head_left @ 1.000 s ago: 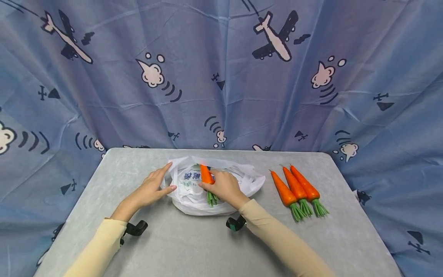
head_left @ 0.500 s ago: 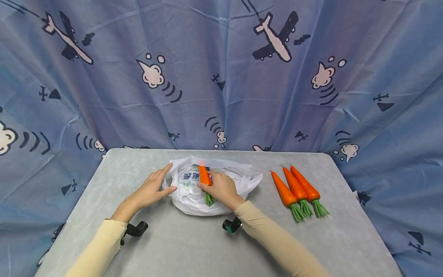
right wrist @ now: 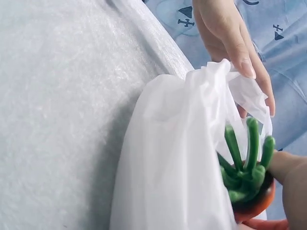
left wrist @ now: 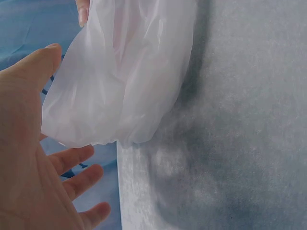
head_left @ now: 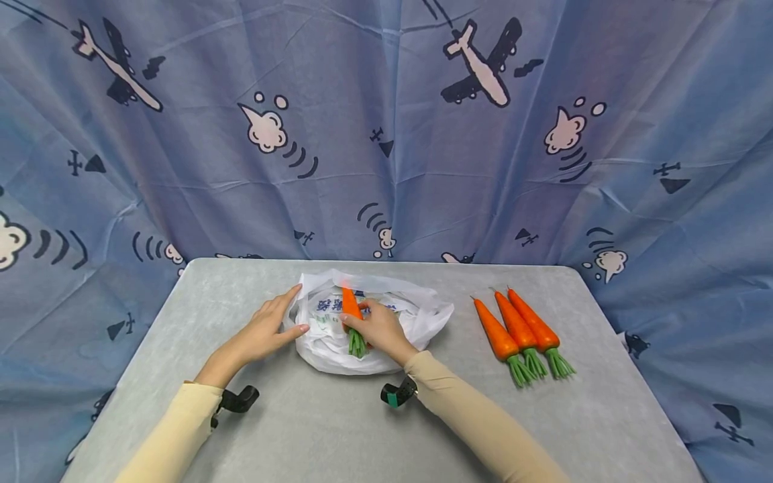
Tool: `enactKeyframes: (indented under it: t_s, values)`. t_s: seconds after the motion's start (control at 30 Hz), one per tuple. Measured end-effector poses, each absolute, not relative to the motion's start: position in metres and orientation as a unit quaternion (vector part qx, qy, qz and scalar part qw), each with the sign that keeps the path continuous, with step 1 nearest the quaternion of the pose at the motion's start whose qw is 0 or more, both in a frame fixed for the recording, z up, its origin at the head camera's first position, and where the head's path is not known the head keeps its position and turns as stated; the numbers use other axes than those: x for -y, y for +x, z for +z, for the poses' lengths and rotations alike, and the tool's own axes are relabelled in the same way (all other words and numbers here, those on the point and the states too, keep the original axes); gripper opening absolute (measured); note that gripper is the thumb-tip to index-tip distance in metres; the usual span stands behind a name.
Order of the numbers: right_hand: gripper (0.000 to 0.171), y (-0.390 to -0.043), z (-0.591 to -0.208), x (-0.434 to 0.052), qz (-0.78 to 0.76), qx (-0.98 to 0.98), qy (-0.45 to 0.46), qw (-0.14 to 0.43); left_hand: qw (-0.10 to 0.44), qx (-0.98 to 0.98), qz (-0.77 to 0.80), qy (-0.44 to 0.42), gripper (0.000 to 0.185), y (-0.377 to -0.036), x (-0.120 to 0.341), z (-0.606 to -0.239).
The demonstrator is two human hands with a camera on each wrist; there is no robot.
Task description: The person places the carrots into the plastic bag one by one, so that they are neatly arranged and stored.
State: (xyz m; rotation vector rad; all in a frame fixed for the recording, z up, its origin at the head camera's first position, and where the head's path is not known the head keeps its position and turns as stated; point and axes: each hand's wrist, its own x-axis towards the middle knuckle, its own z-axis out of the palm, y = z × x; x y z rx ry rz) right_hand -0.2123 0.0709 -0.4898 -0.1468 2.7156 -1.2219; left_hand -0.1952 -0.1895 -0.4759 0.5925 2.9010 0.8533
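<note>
Right hand (head_left: 379, 330) grips a carrot (head_left: 348, 303) near its green top (head_left: 355, 343), fingers curled round the lower orange body. That carrot points away from the person, its tip lying over the mouth of a white plastic bag (head_left: 326, 349). From the right wrist view, the green top (right wrist: 243, 165) stands just behind the bag wall (right wrist: 177, 158), with a fingertip of this hand (right wrist: 292, 187) at the frame's right edge.

Left hand (head_left: 266, 329) lies at the bag's left side, fingers straight and spread, thumb and forefinger touching the plastic. The left wrist view shows the palm (left wrist: 29, 158) open beside the bulging bag (left wrist: 124, 81), thumb along the bag's edge; nothing is enclosed in this hand. In the right wrist view its fingers (right wrist: 230, 33) rest on the bag's upper rim.

Blue print is visible on the bag, which sits near the middle of a grey table (head_left: 338, 429), toward the far edge. Three more carrots (head_left: 518, 327) lie side by side on the table, well apart to the right of the bag, tips away from the person and green tops toward them; they touch or nearly touch each other.

Both forearms wear cream sleeves (head_left: 477, 422), with a dark wrist mount (head_left: 395, 392) on each. Behind the table hangs a blue cloth (head_left: 386, 134) printed with aeroplanes and clouds.
</note>
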Motion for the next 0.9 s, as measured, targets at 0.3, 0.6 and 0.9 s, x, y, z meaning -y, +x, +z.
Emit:
enactKeyframes:
  t_s: [0.3, 0.6, 0.9]
  values:
    - [0.061, -0.212, -0.500, -0.070, -0.502, -0.853, -0.026, 0.140, 0.031, -0.941, 0.276, 0.191, 0.085, -0.196, 0.190, -0.476]
    - [0.052, -0.215, -0.510, -0.075, -0.521, -0.839, -0.067, 0.145, 0.030, -0.941, 0.280, 0.187, 0.085, -0.197, 0.191, -0.478]
    - [0.063, -0.216, -0.514, -0.075, -0.477, -0.864, -0.093, 0.131, 0.026, -0.941, 0.280, 0.186, 0.086, -0.197, 0.192, -0.478]
